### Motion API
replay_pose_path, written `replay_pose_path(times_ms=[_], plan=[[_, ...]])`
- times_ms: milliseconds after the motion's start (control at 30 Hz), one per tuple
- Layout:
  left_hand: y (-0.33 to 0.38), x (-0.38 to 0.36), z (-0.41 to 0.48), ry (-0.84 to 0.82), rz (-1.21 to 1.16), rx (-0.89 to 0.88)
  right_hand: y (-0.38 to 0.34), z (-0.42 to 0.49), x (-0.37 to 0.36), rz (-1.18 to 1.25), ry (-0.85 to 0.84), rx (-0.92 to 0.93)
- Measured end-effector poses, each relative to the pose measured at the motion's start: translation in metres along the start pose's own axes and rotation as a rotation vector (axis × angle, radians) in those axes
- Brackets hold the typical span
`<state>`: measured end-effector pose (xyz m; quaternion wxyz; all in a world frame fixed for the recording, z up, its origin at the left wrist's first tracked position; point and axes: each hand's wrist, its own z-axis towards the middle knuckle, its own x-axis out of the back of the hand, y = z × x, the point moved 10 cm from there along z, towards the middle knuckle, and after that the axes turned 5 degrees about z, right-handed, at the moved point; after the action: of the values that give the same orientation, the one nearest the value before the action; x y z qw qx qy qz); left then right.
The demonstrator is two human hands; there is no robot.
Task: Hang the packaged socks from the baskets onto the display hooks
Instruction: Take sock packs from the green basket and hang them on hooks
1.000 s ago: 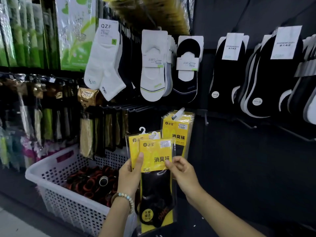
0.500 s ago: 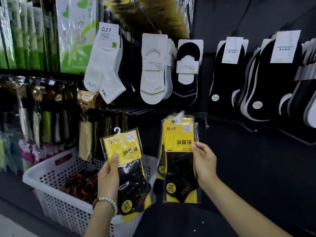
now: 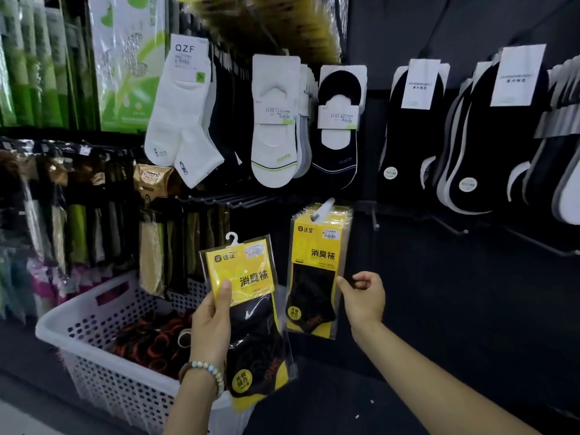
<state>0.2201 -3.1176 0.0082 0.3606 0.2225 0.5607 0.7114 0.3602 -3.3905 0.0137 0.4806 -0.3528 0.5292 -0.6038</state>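
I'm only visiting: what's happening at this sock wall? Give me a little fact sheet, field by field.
Left hand: holds one yellow sock pack, not yet hung
Right hand: holds nothing, fingers loosely curled beside the hanging packs
Hook: carries a stack of the same yellow packs
Basket: white, lower left, dark items inside

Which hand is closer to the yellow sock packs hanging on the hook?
Right. The right hand, empty, is just beside the right edge of the hanging sock packs. The left hand is farther left and lower, holding another sock pack.
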Motion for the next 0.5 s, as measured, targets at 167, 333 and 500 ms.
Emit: replay_pose_path(times_ms=[167,333,500], plan=[[0.008,-0.017,-0.004,-0.07,0.103,-0.117,-0.006,-0.047,-0.033,0.09,-0.386,-0.002],[0.017,-0.045,-0.014,-0.123,0.084,-0.201,-0.006,-0.089,-0.057,0.13,-0.65,-0.068],[0.024,-0.063,-0.022,-0.118,-0.031,-0.217,-0.031,-0.078,-0.031,0.235,-0.502,0.103]])
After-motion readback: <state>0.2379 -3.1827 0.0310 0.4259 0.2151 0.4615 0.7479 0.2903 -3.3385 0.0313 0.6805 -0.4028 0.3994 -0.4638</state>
